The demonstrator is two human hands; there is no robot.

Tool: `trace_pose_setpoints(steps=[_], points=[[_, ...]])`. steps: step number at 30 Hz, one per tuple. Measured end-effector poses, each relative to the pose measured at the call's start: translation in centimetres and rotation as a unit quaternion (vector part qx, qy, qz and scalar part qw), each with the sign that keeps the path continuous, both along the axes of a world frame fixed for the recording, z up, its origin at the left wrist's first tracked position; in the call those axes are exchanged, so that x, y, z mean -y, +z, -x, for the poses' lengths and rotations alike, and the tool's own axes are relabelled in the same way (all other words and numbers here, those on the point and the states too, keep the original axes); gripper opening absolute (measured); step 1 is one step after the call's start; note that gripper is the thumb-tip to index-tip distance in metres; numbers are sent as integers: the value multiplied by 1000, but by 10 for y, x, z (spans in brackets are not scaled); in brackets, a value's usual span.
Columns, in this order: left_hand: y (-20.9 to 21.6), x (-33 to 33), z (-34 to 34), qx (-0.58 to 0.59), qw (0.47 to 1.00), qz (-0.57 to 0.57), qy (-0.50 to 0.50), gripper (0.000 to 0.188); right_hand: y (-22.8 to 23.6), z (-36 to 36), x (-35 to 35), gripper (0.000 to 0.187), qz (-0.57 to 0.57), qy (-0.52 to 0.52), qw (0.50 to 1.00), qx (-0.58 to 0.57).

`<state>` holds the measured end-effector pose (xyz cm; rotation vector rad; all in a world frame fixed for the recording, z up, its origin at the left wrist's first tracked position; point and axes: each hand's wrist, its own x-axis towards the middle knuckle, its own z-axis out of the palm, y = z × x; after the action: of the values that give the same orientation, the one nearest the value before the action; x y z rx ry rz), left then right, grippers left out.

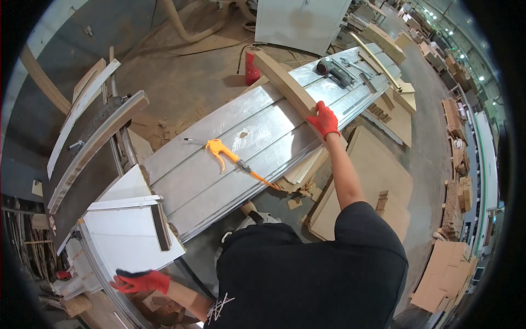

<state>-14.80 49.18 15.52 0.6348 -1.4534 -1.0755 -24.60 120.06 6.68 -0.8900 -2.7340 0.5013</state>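
Observation:
My right hand (324, 120), in a red glove, is stretched forward and closed on the near end of a long wooden board (287, 85). The board lies slantwise across a grooved metal table (219, 131). My left hand (141, 281), in a red glove with a dark patch along its upper edge, is at the lower left, fingers extended and nothing visible in them. Near it is a white panel (126, 230), with a narrow white strip (125, 203) and a dark strip (161, 227) on top. A yellow air blow gun (222, 152) rests on the metal table.
A grey power tool (335, 73) lies at the table's far end. Curved strips (98, 151) stand at the left. Large brown sheets (361, 186) lie right of the table. A red cylinder (252, 66) stands beyond it, before a white cabinet (298, 22). Cardboard (444, 274) is at the far right.

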Motion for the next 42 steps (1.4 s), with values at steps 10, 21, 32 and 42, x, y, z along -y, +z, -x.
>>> trace_pose_setpoints(steps=[10, 21, 32, 42], points=[[6, -65, 54, -8, 992, 45, -116, 54, 17, -1, -7, 34, 39, -36, 998, -37], [-7, -120, 91, 63, 926, -70, -367, 58, 71, -20, 57, 26, 497, 61, 847, -178], [70, -191, 140, 180, 669, -273, -668, 41, 111, -46, 303, 37, 788, 259, 558, -30], [98, -103, 93, 123, 706, -304, -628, 46, 119, -43, 377, 47, 776, 309, 548, 46]])
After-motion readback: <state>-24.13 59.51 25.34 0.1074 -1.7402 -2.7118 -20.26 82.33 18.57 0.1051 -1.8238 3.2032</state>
